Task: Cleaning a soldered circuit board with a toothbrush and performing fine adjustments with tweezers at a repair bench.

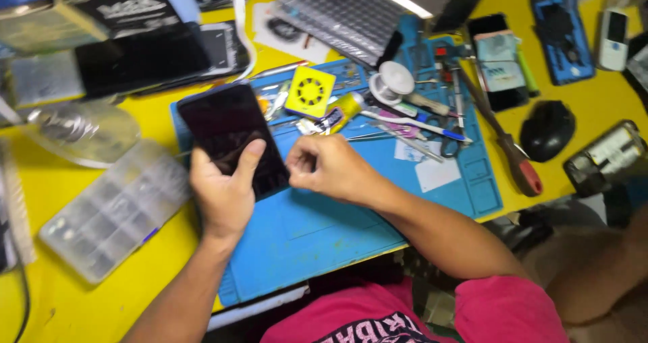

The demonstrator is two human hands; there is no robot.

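- A black phone (229, 137) with a dark, shiny screen is in the left hand (226, 194). It sits above the blue mat (324, 228).
- The left hand is wrapped around the low end of the phone. The thumb (248, 157) lies flat on the glass. The other fingers are hidden under the phone.
- The right hand (334, 171) is just to the right of the phone, at its lower right edge. Its fingers are curled in tight and pressed together, like a loose fist. The fingertips are at the phone's edge. I cannot tell if they pinch anything small.
- Just past the right hand, farther from the person, lie thin tools: a pen-like tool (415, 124) with a blue tip, and a small yellow tube (344, 108).
- A bit farther away is a yellow square thing (310, 91) with a round hole pattern, and a white spool (393, 81).
- To the right of the right hand is a screwdriver (506, 144) with a red end. Next to it is a black computer mouse (547, 130).
- To the left of the left hand is a clear plastic box (115, 208) with many little rooms in it.
- Everything sits on a yellow table (81, 302).
- More phones lie well apart from the hands at the far side of the table. One is in a blue case (561, 36).
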